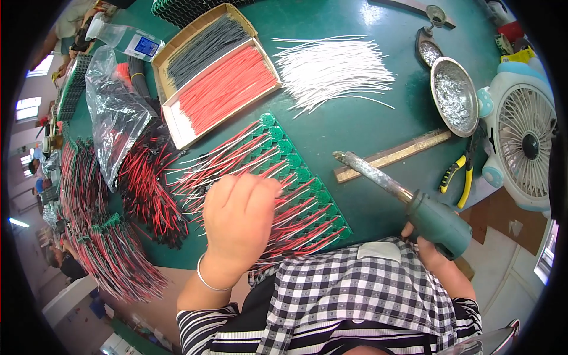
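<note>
My left hand (236,216) is above the wired part of a green panel of small round circuit boards (303,174). Its fingers are curled closed, and whatever they may hold is hidden. Rows of red, white and black wires (305,223) stick out from the panel toward the left and toward me. In my right hand (431,253) is a large soldering iron (439,223) with a dark green handle. Its long metal barrel points up and left, and the tip is over the end of a wooden strip (396,155), right of the panel.
A cardboard box (171,121) of black and red wires and a pile of white wires (334,68) lie at the back. Wired bundles (112,254) and a plastic bag (115,112) are left. A metal dish (454,97), yellow-black pliers (458,177) and fan (523,136) are right.
</note>
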Motion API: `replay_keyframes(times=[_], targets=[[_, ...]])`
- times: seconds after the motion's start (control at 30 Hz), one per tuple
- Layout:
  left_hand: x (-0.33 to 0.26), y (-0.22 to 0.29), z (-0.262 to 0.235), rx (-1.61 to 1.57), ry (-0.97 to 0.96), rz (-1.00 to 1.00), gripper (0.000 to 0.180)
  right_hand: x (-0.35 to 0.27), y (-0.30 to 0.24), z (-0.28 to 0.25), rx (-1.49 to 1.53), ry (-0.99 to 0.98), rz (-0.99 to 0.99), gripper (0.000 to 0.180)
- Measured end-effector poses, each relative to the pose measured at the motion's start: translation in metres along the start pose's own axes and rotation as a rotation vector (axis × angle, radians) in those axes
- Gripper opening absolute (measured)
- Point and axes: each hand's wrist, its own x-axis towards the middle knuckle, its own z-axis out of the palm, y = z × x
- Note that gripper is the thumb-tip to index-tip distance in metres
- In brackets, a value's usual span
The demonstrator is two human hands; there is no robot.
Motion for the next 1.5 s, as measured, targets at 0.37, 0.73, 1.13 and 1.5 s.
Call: replay_keyframes(times=[0.37,0.73,1.13,1.5], targets=[[0.003,-0.02,-0.008,-0.127,0.164,-0.195,0.016,-0.001,0.006,0.001,0.139,0.025,0.075,0.055],[0.012,0.006,0.005,-0.256,-0.164,-0.112,0.026,-0.001,0.011,0.007,0.292,0.09,0.058,0.028],[0.01,0.008,0.027,-0.173,-0.128,-0.107,0.013,-0.008,0.016,-0.003,0.148,0.013,0.188,0.023],[0.003,0.008,0.033,-0.132,-0.051,0.046,0.027,0.013,-0.007,-0.002,-0.152,-0.049,-0.21,0.011]])
